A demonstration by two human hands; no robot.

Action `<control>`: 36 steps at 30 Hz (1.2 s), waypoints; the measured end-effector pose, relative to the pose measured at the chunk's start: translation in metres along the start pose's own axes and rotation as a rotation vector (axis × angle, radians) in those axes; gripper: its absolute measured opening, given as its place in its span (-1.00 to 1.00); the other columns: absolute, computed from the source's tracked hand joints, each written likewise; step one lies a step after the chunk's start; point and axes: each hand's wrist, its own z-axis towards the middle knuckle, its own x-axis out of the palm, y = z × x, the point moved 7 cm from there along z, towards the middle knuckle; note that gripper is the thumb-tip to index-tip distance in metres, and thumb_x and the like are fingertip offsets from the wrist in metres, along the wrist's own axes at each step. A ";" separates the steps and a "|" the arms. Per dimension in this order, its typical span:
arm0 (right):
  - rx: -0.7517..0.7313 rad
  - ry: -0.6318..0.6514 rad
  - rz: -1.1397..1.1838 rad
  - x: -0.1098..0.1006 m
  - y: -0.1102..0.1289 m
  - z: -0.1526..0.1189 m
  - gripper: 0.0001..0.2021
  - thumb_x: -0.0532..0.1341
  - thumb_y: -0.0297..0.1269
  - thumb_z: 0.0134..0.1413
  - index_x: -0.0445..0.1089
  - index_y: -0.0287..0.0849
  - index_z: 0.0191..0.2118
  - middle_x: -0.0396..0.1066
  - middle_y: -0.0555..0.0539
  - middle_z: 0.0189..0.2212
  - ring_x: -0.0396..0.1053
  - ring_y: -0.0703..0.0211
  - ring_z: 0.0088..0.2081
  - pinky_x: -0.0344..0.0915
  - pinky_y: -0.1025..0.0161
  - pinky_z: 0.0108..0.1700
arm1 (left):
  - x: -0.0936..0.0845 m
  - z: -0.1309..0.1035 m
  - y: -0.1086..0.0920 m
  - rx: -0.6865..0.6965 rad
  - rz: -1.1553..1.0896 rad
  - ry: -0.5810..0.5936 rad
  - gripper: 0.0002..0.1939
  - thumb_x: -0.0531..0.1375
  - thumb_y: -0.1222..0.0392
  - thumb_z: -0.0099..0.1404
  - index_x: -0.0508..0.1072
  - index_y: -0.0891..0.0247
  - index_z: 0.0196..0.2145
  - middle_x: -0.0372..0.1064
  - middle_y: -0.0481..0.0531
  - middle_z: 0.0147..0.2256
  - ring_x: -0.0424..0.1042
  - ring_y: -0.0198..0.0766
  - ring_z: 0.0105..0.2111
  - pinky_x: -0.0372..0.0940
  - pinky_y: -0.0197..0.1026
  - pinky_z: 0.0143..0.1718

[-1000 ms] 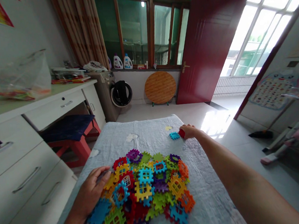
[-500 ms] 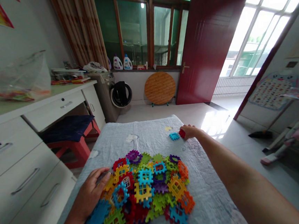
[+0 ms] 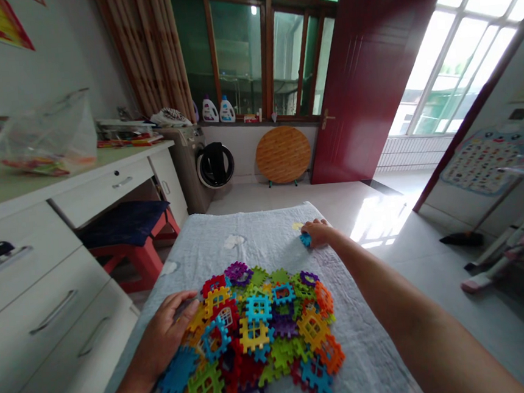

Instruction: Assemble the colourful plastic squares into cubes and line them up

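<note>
My right hand is at the far right of the cloth-covered surface, fingers closed at a blue notched interlocking building block. The hand covers part of that block, and the red piece seen earlier is hidden. My left hand lies with its fingers stretched out against the left side of a pile of interlocking blocks. In the pile are a yellow window block, a light blue window block, a green window block, an orange block and a purple block.
A pale blue patterned cloth covers the surface. On the left stand a white desk and a red stool with a dark cushion. A washing machine, a round wooden tabletop and a red door are behind.
My right hand has moved left from beside the blue block onto it. The red piece at its fingers has gone out of sight. My left hand stays at the pile.
</note>
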 end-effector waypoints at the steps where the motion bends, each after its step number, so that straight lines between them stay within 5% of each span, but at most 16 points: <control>1: 0.004 -0.003 0.000 0.000 -0.001 0.000 -0.46 0.31 -0.32 -0.31 0.40 -0.01 -0.05 0.33 -0.14 -0.02 0.19 -0.20 0.01 0.05 -0.17 0.05 | 0.000 0.000 0.000 0.001 -0.001 0.000 -0.54 0.04 -0.20 0.22 0.46 0.17 -0.15 0.43 0.05 -0.10 0.40 -0.10 -0.04 0.29 -0.09 0.05; 9: 0.038 -0.005 0.000 0.001 -0.013 -0.004 -0.42 0.29 -0.36 -0.33 0.39 0.02 -0.01 0.32 -0.12 0.00 0.16 -0.22 0.04 -0.01 -0.20 0.09 | 0.000 0.001 -0.002 0.009 0.005 -0.015 -0.55 0.06 -0.19 0.21 0.47 0.17 -0.16 0.44 0.05 -0.11 0.42 -0.10 -0.06 0.31 -0.09 0.03; 28: 0.012 0.041 -0.015 -0.002 0.001 -0.001 -0.41 0.33 -0.29 -0.31 0.37 -0.01 0.00 0.30 -0.15 0.03 0.14 -0.25 0.07 -0.04 -0.25 0.10 | 0.000 0.000 0.001 0.018 0.013 -0.015 -0.54 0.05 -0.20 0.22 0.47 0.18 -0.16 0.43 0.06 -0.10 0.41 -0.10 -0.06 0.31 -0.07 0.03; 36: 0.116 -0.064 0.126 -0.031 -0.053 -0.015 -0.32 0.25 -0.24 -0.09 0.12 -0.01 0.22 0.20 -0.07 0.17 0.16 -0.11 0.10 0.17 0.11 0.03 | 0.000 0.001 -0.001 0.028 0.028 -0.010 -0.55 0.05 -0.19 0.22 0.47 0.16 -0.15 0.44 0.04 -0.11 0.42 -0.11 -0.06 0.32 -0.11 0.02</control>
